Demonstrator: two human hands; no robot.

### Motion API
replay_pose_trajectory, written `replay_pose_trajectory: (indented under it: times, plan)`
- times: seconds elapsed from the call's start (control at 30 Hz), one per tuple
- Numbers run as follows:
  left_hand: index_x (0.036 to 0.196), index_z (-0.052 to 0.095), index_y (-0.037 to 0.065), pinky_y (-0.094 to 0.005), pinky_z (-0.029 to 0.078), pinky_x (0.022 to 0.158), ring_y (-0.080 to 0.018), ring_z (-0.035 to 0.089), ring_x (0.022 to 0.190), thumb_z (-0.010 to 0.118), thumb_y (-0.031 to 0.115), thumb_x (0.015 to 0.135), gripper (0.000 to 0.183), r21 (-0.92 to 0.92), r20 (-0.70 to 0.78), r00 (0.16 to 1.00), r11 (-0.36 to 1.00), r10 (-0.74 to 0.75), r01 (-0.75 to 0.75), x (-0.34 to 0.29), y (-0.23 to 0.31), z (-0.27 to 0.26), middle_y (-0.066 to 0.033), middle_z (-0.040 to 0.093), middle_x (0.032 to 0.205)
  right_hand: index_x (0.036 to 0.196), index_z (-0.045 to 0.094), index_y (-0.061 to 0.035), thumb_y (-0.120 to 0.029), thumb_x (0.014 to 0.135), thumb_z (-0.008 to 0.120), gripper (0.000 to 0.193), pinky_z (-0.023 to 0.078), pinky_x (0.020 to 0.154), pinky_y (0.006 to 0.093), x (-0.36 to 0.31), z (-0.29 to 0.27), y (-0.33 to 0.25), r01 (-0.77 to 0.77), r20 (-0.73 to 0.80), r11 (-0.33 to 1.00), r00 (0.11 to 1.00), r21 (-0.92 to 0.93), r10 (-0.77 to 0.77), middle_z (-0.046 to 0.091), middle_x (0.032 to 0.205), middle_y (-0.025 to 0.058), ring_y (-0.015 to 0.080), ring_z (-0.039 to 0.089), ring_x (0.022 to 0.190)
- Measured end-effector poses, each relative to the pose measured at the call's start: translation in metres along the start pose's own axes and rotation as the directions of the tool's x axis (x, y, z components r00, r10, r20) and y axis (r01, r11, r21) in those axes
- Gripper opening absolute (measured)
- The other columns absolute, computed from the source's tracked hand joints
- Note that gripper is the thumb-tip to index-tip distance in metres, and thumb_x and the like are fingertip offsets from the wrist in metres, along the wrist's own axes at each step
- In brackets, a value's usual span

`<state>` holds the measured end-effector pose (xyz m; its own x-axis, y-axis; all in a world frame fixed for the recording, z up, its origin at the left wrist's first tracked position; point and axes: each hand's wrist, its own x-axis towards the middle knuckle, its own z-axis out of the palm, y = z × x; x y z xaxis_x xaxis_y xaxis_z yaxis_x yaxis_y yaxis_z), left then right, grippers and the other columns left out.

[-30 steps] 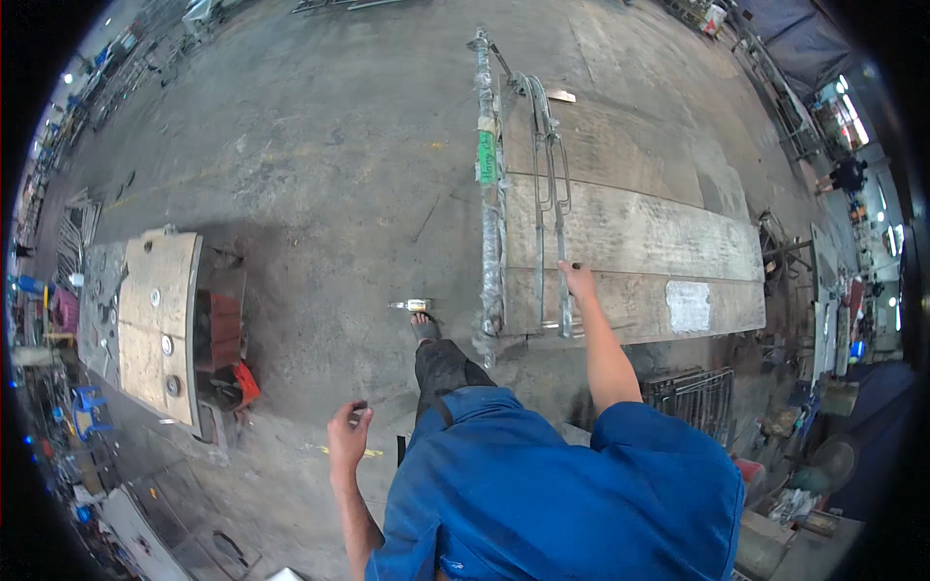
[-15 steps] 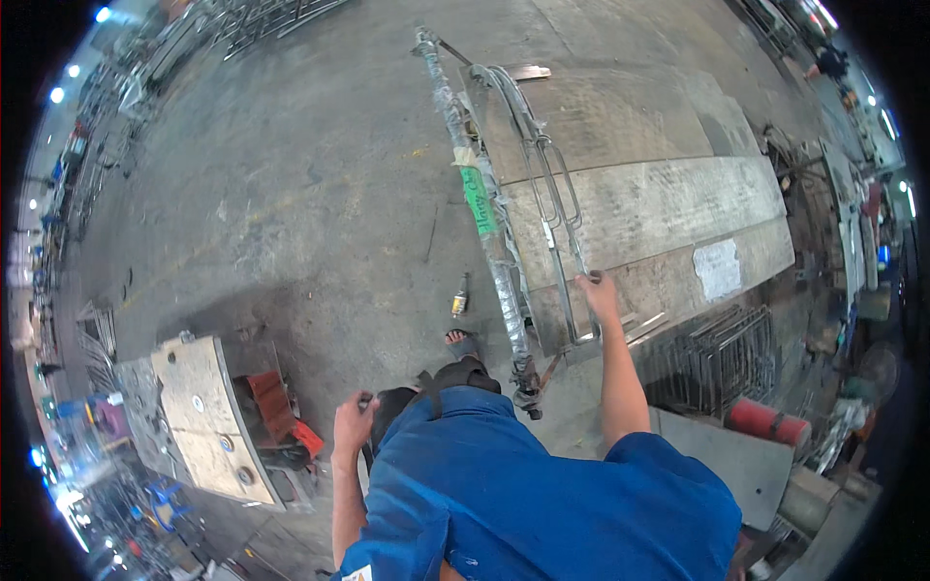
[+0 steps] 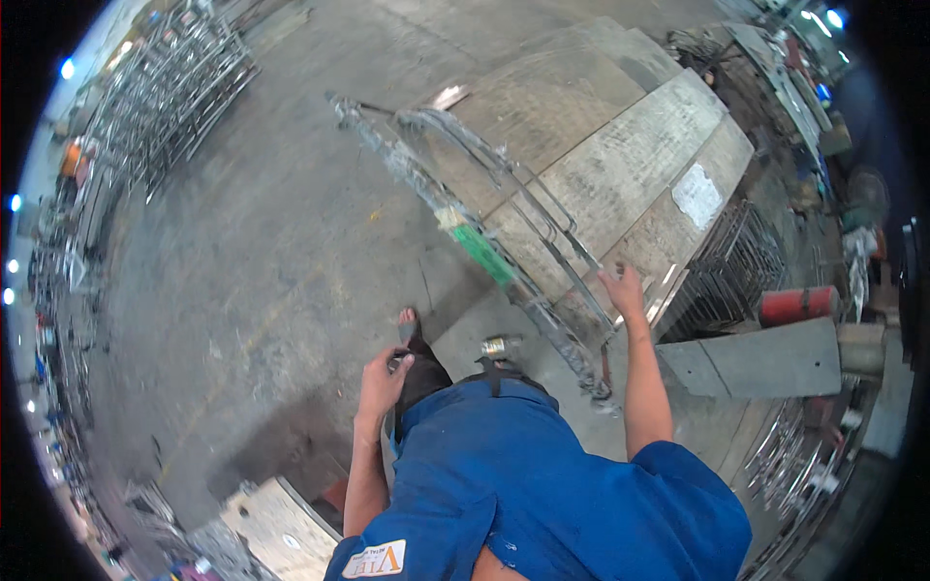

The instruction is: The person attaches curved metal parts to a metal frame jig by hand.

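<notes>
Your right hand is still at the bent metal tubing above the boards, fingers bent, can't tell if clamped. Since half a second ago, tubing and wrapped pole slant more in view, bottle nearer your waist. Left hand half-curled off your side, can't tell if holding anything.

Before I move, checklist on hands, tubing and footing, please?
1. Right hand at the near part of the bent metal tubing: ok.
2. Right grip firm: cannot tell, the finger closure is unclear.
3. Left hand away from the tubing: ok.
4. Left hand holding nothing: cannot tell, its inner side is dark.
5. Floor near the left foot free of loose items: not ok, a bottle lies there.
6. Green label on the wrapped bar: ok.
</notes>
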<state>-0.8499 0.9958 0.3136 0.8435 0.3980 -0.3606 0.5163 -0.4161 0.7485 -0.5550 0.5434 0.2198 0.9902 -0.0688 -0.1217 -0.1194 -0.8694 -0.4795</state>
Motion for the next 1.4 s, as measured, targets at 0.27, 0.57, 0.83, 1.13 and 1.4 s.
replay_pose_trajectory:
  times: [0.27,0.57,0.83,1.13,1.4]
  plan:
    - [0.108,0.073,0.003,-0.04,0.056,0.08,-0.0316,0.073,0.089,0.072,0.019,0.094,0.022,0.048,0.028,0.971,0.97,0.237,-0.238,0.132,-0.008,-0.146,-0.019,0.075,0.098,0.127,0.064,0.0019,-0.039,0.084,0.082,0.062,0.054,0.094,0.0415,-0.084,-0.026,-0.075,-0.148,-0.106,0.989,0.983,0.016,0.149,0.071,0.116,0.023,0.0332,0.069,0.108]
    - [0.109,0.073,0.004,-0.0408,0.057,0.081,-0.032,0.074,0.091,0.072,0.02,0.093,0.023,0.168,0.183,0.942,0.935,0.281,-0.311,0.259,0.043,-0.194,-0.019,0.075,0.1,0.123,0.066,0.0039,-0.026,0.084,0.082,0.052,0.052,0.097,0.0419,-0.098,-0.021,-0.115,-0.237,-0.122,0.969,0.962,0.07,0.244,0.069,0.12,0.0229,0.0352,0.067,0.112]
    - [0.108,0.071,0.002,-0.043,0.056,0.085,-0.0375,0.071,0.094,0.072,0.019,0.093,0.023,0.071,0.356,0.852,0.898,0.384,-0.435,0.349,0.142,-0.114,-0.0192,0.074,0.102,0.135,0.058,-0.0008,-0.027,0.078,0.086,0.069,0.049,0.104,0.0437,0.018,0.011,-0.104,-0.169,-0.084,0.985,0.982,0.041,0.172,0.064,0.128,0.0254,0.0389,0.062,0.121]
    - [0.124,0.066,0.008,-0.0457,0.045,0.107,-0.0358,0.061,0.118,0.074,0.027,0.09,0.04,0.307,0.441,0.61,0.528,0.658,-0.792,0.492,0.226,0.013,-0.0164,0.069,0.118,0.143,0.05,0.0005,-0.025,0.061,0.092,0.095,0.047,0.108,0.0442,0.117,0.032,-0.086,-0.238,0.592,0.956,0.8,0.174,0.092,0.062,0.132,0.0249,0.0414,0.058,0.126]
    - [0.124,0.067,0.006,-0.0479,0.05,0.098,-0.039,0.065,0.114,0.079,0.051,0.08,0.064,0.224,0.958,0.271,0.339,0.097,-0.914,0.602,0.25,0.102,-0.0203,0.071,0.113,0.129,0.06,0.0026,-0.02,0.067,0.084,0.071,0.049,0.102,0.0449,0.119,0.068,-0.075,-0.204,0.457,0.979,0.872,0.019,0.173,0.064,0.125,0.024,0.0419,0.06,0.119]
